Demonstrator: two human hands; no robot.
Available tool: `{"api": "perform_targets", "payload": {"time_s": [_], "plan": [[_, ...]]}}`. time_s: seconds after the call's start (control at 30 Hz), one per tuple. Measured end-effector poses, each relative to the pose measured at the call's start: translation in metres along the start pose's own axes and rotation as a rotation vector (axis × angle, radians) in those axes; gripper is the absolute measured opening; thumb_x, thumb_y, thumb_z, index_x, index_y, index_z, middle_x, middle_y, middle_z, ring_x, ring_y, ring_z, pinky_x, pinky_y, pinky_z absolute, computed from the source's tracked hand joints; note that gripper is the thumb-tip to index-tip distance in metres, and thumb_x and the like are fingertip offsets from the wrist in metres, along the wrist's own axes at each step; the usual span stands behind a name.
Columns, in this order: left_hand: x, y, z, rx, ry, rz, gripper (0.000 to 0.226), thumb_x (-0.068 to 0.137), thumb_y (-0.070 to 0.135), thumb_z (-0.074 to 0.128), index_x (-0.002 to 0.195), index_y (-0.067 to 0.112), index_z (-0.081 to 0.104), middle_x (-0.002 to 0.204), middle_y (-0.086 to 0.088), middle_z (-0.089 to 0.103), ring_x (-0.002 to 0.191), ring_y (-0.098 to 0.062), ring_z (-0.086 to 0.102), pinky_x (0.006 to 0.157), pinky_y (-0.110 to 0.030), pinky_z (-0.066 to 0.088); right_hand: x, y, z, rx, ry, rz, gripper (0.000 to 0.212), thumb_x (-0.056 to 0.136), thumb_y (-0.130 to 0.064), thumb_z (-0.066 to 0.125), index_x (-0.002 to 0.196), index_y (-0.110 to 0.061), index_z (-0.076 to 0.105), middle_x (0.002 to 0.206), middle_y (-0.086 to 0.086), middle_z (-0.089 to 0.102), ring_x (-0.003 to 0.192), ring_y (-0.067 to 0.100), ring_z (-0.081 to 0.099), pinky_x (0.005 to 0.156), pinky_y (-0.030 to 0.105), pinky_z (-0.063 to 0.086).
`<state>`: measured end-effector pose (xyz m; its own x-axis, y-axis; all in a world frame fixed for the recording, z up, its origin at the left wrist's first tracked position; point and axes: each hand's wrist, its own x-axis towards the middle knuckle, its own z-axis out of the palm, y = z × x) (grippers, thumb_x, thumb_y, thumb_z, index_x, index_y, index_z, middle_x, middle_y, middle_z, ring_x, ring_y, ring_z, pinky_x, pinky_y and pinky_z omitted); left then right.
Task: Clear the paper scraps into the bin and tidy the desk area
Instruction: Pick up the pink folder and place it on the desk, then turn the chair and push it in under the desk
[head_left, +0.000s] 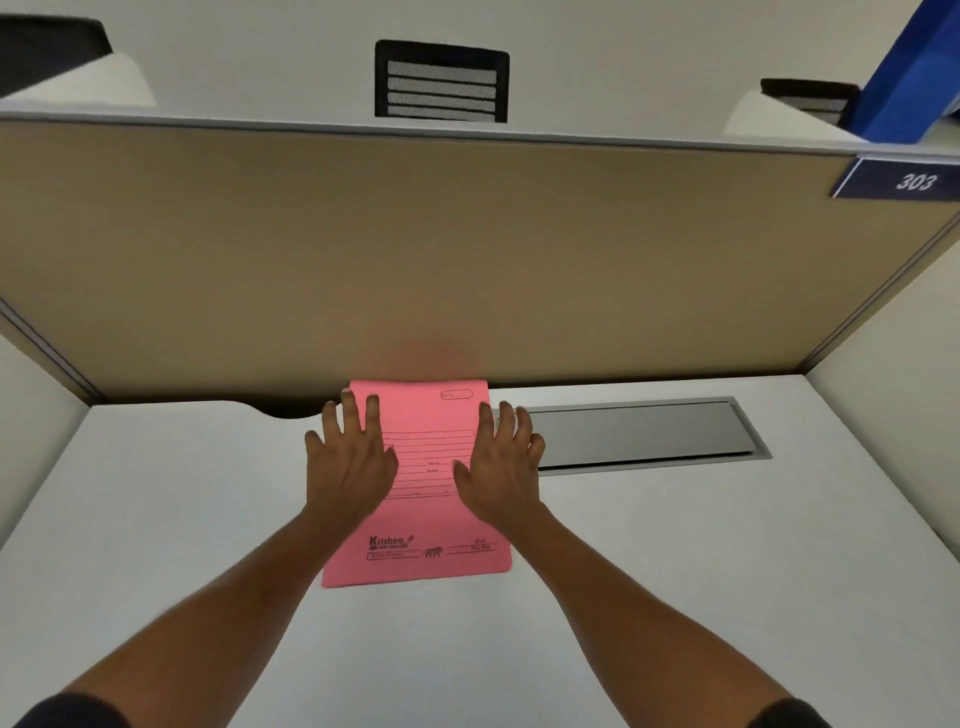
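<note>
Pink card makes up the file folder (421, 483) lying flat on the white worktop (675, 597), its far edge touching the tan partition panel (415, 260) at the back of the desk. Black print runs across its cover: ruled lines in the middle, a "Krishna" logo and small boxes near the close edge.

From the head camera, both hands lie palm down on the folder. The left hand (349, 462) covers its left edge, fingers (372, 415) spread and straight, some resting on the card and the outer ones on the worktop beside it. The right hand (501, 467) sits on the right edge in the same manner, fingers splayed flat, gripping nothing; its outer fingers reach just over the end of a grey metal cable-tray lid (644, 434) set flush in the worktop to the right of the folder.

A dark label reading "303" (901, 179) is fixed to the panel's upper right corner. Beyond the panel stand a black mesh chair back (441, 80) and, at far right, a blue object (904, 73). No scraps or bin show in this view.
</note>
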<state>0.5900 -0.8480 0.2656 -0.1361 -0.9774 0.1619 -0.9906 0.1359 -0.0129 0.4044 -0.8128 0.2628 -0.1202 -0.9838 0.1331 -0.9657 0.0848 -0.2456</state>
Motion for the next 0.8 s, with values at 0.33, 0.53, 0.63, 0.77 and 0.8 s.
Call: {"api": "perform_targets", "payload": {"time_s": [0.33, 0.53, 0.63, 0.77, 0.8], "plan": [[-0.097, 0.047, -0.119, 0.013, 0.09, 0.19, 0.069, 0.075, 0.04, 0.064, 0.13, 0.003, 0.043, 0.135, -0.027, 0.047, 0.117, -0.045, 0.048, 0.081, -0.056, 0.047, -0.11, -0.002, -0.124, -0.045, 0.14, -0.056, 0.07, 0.081, -0.038, 0.057, 0.137, -0.005, 0.032, 0.142, 0.02, 0.038, 0.134, 0.04, 0.028, 0.099, 0.053, 0.03], [-0.189, 0.081, -0.176, -0.017, 0.07, 0.3, 0.069, 0.078, 0.045, 0.062, 0.132, 0.007, 0.043, 0.138, -0.022, 0.046, 0.118, -0.043, 0.046, 0.084, -0.056, 0.044, -0.218, 0.011, -0.191, -0.108, 0.209, 0.025, 0.07, 0.08, -0.043, 0.058, 0.136, -0.008, 0.035, 0.141, 0.02, 0.041, 0.132, 0.041, 0.031, 0.098, 0.054, 0.033], [-0.246, 0.101, -0.2, -0.029, 0.086, 0.404, 0.068, 0.079, 0.047, 0.059, 0.132, 0.008, 0.04, 0.138, -0.021, 0.045, 0.118, -0.042, 0.045, 0.084, -0.055, 0.043, -0.288, 0.022, -0.219, -0.183, 0.221, 0.094, 0.073, 0.08, -0.044, 0.059, 0.138, -0.01, 0.03, 0.143, 0.02, 0.038, 0.133, 0.042, 0.028, 0.096, 0.054, 0.033], [-0.335, 0.13, -0.22, -0.107, 0.096, 0.554, 0.067, 0.08, 0.048, 0.057, 0.131, 0.009, 0.039, 0.138, -0.02, 0.044, 0.118, -0.042, 0.045, 0.083, -0.054, 0.044, -0.398, 0.041, -0.246, -0.239, 0.244, 0.195, 0.077, 0.08, -0.046, 0.058, 0.141, -0.014, 0.024, 0.145, 0.019, 0.036, 0.135, 0.042, 0.026, 0.094, 0.057, 0.034], [-0.357, 0.139, -0.223, -0.124, 0.087, 0.593, 0.066, 0.081, 0.048, 0.055, 0.132, 0.009, 0.038, 0.14, -0.02, 0.043, 0.12, -0.042, 0.044, 0.084, -0.054, 0.044, -0.426, 0.046, -0.251, -0.255, 0.247, 0.22, 0.077, 0.079, -0.047, 0.059, 0.141, -0.015, 0.024, 0.144, 0.019, 0.038, 0.134, 0.042, 0.028, 0.092, 0.058, 0.035]]}}
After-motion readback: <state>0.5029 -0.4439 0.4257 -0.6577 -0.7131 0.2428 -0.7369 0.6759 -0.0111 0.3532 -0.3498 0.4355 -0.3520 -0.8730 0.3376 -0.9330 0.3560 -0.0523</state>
